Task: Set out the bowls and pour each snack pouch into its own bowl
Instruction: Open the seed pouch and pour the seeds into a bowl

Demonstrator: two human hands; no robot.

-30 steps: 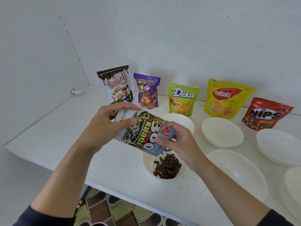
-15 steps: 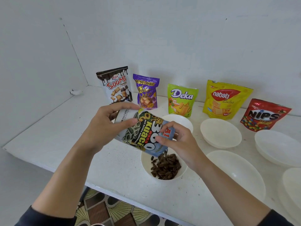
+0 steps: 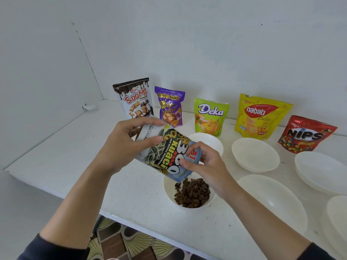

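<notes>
The white counter [image 3: 65,166] bears a white bowl [image 3: 168,192] of dark striped seeds [image 3: 191,194] near its front edge; just above that bowl the blue sunflower-print pouch [image 3: 167,152] tilts mouth-down; the left hand [image 3: 120,147] grips its raised end, fingers curled round; the right hand [image 3: 206,166] pinches its lower edge.

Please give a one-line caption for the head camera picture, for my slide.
Left hand and right hand hold a tilted sunflower seed pouch over a white bowl holding seeds.
</notes>
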